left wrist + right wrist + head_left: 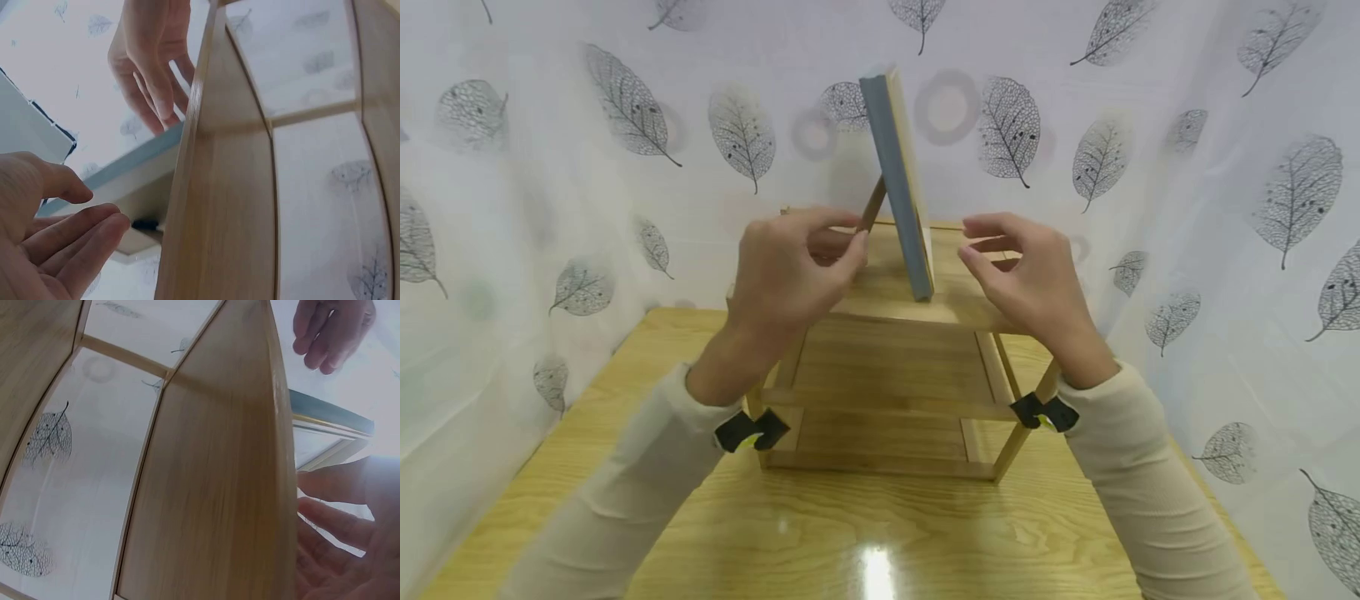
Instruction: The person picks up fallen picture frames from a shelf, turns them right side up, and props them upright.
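A picture frame (898, 192) with a blue-grey edge stands on the top board of a wooden shelf (955, 308), seen nearly edge-on and leaning back on its support leg (874, 204). My left hand (790, 267) is on the leg's side, thumb and forefinger overlapping the leg in the head view. From the left wrist, a gap shows between that hand's thumb and fingers (81, 240), with nothing between them. To the right of the frame, my right hand (1030, 271) hovers apart from it, fingers loosely bent. The right wrist view shows its spread fingers (337, 525) beside the board's edge.
Beneath the top board the shelf has two lower tiers (887, 408). It stands on a wood-grain table (865, 517). Pale curtains (745, 50) with dark leaf prints surround the back and sides. A black band (748, 432) sits at each wrist.
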Action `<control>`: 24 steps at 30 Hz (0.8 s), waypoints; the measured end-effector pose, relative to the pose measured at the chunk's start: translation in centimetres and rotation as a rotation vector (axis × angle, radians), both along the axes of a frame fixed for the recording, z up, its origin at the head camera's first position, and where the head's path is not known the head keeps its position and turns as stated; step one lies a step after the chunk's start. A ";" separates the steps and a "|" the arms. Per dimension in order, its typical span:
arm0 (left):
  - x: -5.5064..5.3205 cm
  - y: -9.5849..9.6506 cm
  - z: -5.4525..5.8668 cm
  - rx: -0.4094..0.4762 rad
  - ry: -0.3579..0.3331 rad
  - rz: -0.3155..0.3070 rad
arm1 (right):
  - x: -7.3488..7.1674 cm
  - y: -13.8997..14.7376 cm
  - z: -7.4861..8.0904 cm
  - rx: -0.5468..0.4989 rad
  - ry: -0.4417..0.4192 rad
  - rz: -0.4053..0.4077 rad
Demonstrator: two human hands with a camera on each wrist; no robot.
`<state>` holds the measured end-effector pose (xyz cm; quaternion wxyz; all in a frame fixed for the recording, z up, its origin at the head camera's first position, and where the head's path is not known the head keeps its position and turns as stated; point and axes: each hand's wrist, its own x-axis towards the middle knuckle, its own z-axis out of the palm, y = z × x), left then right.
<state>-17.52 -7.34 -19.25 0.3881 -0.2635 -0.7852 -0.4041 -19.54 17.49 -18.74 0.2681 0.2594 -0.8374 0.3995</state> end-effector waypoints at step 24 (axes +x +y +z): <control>-1.6 4.1 0.0 -0.164 -0.141 0.091 | -0.2 0.8 -0.3 0.038 0.121 -0.120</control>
